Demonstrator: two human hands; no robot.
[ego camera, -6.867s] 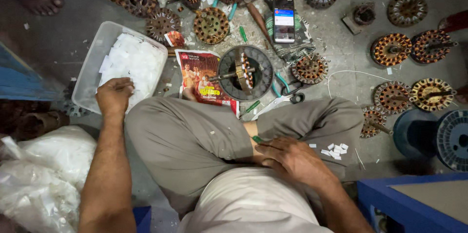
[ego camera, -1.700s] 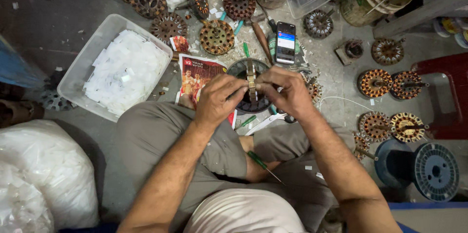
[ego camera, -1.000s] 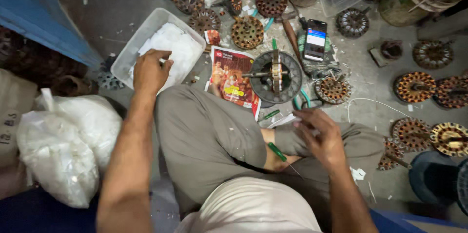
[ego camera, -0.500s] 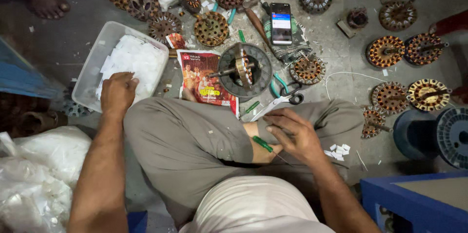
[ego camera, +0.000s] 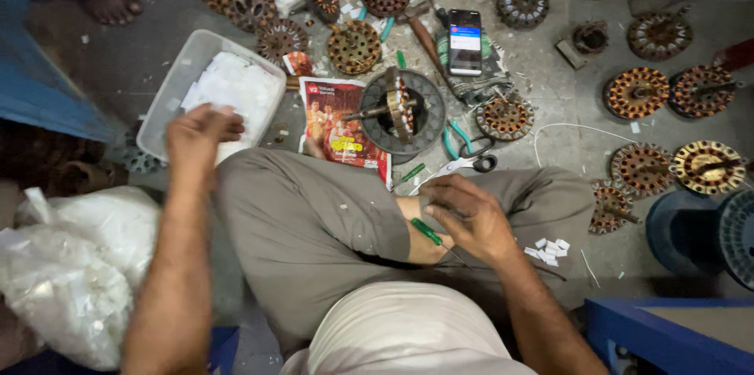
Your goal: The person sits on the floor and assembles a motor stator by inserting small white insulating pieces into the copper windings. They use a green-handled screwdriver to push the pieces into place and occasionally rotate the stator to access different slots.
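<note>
Head view: left hand (ego camera: 196,135) over white-scrap tub (ego camera: 161,100); right hand (ego camera: 463,218) holds green screwdriver (ego camera: 428,231).

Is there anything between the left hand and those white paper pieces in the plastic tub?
Nothing visible. The left hand hangs right over the clear tub's near rim, open above the white paper pieces.

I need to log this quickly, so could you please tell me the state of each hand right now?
Left hand: over the clear plastic tub of white paper pieces; grip cannot be told.
Right hand: closed on the green-handled screwdriver.
</note>
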